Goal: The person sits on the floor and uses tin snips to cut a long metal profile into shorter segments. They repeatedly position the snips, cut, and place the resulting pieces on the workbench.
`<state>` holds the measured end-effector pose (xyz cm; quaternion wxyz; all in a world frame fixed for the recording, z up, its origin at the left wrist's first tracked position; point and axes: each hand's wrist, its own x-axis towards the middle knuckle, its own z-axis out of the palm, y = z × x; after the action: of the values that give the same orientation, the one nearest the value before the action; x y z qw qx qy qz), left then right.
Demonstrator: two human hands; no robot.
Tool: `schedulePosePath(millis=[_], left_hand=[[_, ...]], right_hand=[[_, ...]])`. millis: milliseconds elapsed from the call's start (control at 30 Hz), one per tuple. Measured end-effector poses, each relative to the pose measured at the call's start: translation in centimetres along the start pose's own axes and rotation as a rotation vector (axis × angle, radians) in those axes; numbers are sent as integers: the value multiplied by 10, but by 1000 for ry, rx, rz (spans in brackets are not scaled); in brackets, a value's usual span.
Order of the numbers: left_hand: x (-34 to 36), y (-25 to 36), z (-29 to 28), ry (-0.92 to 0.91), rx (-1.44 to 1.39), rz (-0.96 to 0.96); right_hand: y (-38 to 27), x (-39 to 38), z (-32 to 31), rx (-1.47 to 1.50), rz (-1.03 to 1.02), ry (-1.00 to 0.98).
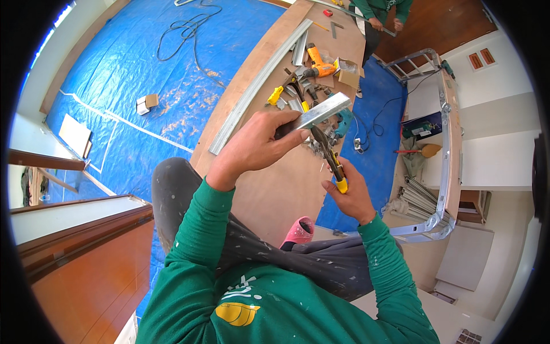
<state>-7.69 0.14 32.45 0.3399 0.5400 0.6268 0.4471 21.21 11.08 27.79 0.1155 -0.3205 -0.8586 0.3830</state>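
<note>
My left hand (252, 142) is closed round one end of a short piece of galvanised metal channel (327, 110), thumb below and fingers above. In my right hand (354, 194) is a pair of tin snips (327, 150) with yellow and black handles. The jaws point up to the channel's lower edge, near my left thumb; whether they bite into it I cannot tell. Beyond the channel, on a brown board (275, 192), lie an orange drill (318, 64), an open small carton (348, 73), a teal power tool (345, 122) and metal offcuts.
Long metal channels (259, 86) lie along the board's left side. Blue sheeting (134, 54) covers the floor, with a black cable (184, 31) on it. A metal ladder (444, 172) lies at the right. At the top, a co-worker's hands (378, 24) hold a metal strip.
</note>
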Motion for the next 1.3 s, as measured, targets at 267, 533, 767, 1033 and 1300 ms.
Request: schedulePosePath(millis=[267, 533, 767, 1033, 1300], left_hand=[[1, -6, 4, 33, 8, 14], [0, -5, 1, 21, 3, 8], [0, -10, 1, 25, 47, 17], [0, -14, 2, 31, 63, 43], [1, -19, 4, 22, 90, 54]], right_hand=[[-4, 1, 0, -19, 26, -20], [0, -1, 2, 30, 42, -31], [-4, -1, 5, 42, 75, -36], [-7, -3, 11, 58, 116, -46], [4, -2, 20, -16, 125, -39]])
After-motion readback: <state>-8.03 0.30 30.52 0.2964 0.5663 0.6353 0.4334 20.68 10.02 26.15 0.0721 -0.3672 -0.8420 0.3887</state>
